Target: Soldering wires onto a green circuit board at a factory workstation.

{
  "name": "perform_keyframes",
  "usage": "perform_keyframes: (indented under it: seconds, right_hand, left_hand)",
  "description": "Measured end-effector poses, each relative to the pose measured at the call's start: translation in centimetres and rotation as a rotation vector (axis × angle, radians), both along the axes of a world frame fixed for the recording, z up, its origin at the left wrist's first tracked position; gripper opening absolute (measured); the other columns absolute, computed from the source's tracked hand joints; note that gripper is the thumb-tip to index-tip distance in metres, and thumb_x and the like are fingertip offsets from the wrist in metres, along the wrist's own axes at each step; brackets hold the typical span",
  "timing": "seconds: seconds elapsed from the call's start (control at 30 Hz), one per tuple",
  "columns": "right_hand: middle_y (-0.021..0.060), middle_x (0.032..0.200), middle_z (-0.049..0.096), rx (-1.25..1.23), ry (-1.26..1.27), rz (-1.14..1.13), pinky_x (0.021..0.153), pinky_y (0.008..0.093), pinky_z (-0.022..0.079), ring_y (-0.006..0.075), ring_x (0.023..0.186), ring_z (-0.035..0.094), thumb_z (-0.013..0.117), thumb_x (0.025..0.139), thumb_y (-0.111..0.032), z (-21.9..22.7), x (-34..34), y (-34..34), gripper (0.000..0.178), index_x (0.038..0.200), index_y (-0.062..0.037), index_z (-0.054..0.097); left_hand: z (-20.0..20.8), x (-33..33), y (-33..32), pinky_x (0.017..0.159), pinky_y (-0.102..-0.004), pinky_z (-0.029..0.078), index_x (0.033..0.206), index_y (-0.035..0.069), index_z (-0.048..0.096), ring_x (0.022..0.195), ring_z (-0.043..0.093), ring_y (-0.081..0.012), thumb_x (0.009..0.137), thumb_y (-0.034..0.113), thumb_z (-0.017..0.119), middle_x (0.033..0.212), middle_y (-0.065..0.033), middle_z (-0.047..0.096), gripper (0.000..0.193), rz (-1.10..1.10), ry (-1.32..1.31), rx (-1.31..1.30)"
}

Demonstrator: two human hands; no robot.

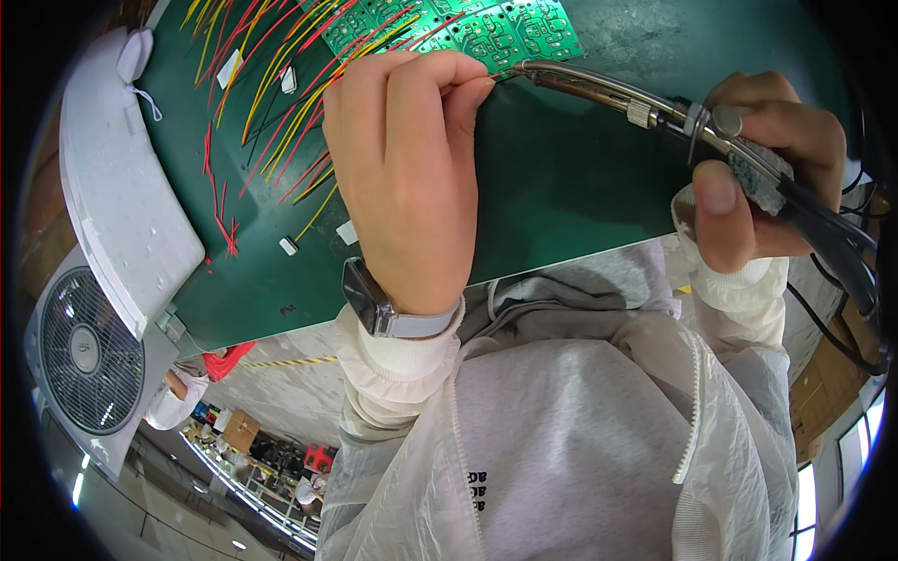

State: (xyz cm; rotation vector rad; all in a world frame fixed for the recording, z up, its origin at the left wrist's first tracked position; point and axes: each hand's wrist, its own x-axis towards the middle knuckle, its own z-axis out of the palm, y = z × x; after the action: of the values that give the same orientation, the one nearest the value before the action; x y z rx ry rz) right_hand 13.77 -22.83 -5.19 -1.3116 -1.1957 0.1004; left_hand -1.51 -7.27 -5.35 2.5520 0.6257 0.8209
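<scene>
My left hand [407, 178] is closed in a pinch at the near edge of a green circuit board panel [486, 37]. A thin red wire [498, 77] shows at its thumb and fingertip, and its end meets the tip of a soldering iron. My right hand [786, 140] grips this soldering iron [608, 89], which has a curved metal tube along it and grey padding on the handle. The iron points left, its tip at the board's edge. Whether solder is melted there is too small to tell. Several red and yellow wires [281, 56] run from the board past my left hand.
A green-topped table [580, 178] lies under the work. Small white connectors [288, 246] sit on wire ends, near red wire scraps [224, 234]. A white foam piece [122, 187] stands along the left edge, beside a fan [89, 351]. Black cables [823, 323] hang at right.
</scene>
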Motion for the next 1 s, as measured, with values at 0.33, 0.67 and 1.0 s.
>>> perform_keyframes:
  seconds: [0.33, 0.67, 1.0]
  right_hand:
    - [0.0181, 0.072, 0.053, 0.016, -0.061, 0.007, 0.048, 0.0260, 0.039, 0.0155, 0.055, 0.048, 0.068, 0.073, -0.006, 0.0, 0.0, 0.1, 0.035, 0.097, 0.0063, 0.045]
    - [0.0176, 0.072, 0.057, 0.243, 0.213, -0.121, 0.047, 0.0275, 0.042, 0.0162, 0.052, 0.048, 0.055, 0.074, -0.015, 0.2, 0.6, 0.9, 0.027, 0.094, 0.0027, 0.051]
    - [0.0064, 0.066, 0.055, 0.170, 0.400, -0.451, 0.049, 0.0216, 0.040, 0.0095, 0.053, 0.049, 0.066, 0.079, -0.006, 0.9, 0.2, 3.7, 0.026, 0.097, 0.0019, 0.049]
  left_hand:
    - [0.0, 0.1, 0.6, 0.063, -0.0287, 0.045, 0.087, 0.002, 0.058, 0.070, 0.054, -0.0187, 0.081, 0.000, 0.066, 0.083, -0.0069, 0.057, 0.011, -0.034, -0.029, 0.052]
    - [-0.1, 0.2, 0.6, 0.066, -0.0324, 0.043, 0.088, 0.006, 0.059, 0.076, 0.052, -0.0223, 0.074, 0.000, 0.070, 0.085, -0.0061, 0.055, 0.018, -0.062, -0.078, 0.061]
    - [1.3, -0.2, 0.0, 0.085, -0.0380, 0.039, 0.110, 0.010, 0.060, 0.100, 0.053, -0.0261, 0.072, 0.008, 0.073, 0.117, -0.0076, 0.055, 0.040, 0.006, 0.056, 0.043]
